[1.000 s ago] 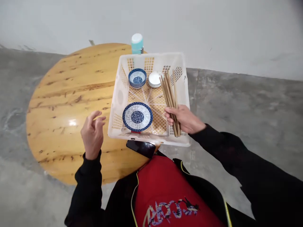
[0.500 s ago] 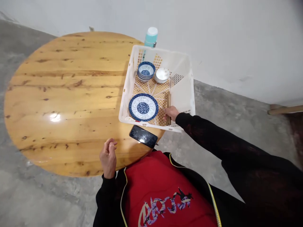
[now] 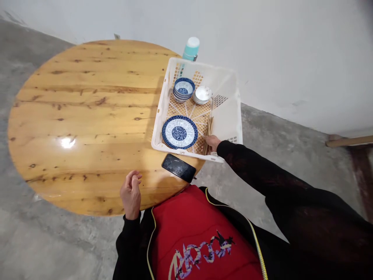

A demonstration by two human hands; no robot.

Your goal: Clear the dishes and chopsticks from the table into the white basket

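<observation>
My right hand (image 3: 213, 142) reaches into a white plastic basket (image 3: 157, 116) and closes round a bundle of chopsticks (image 3: 207, 144) along its right side. The sticks fan out slightly at the top, and my fingertips are partly hidden. Left of them lies a blue-and-white plate (image 3: 180, 132). Behind it are a stack of blue-patterned bowls (image 3: 183, 89) and some small white dishes (image 3: 203, 94). My left hand (image 3: 131, 194) hovers at the table's near edge, loosely curled with nothing in it.
A black phone (image 3: 178, 168) lies in front of the basket on the round wooden table (image 3: 87, 116). Behind the basket stands a turquoise bottle (image 3: 191, 48) with a white top. A pale wall rises at the back, and a wooden bar (image 3: 349, 142) shows at far right.
The chopsticks, bunched tightly before, now spread slightly apart in the basket around my right hand. My left hand has barely moved. The whole view has shifted a little.
</observation>
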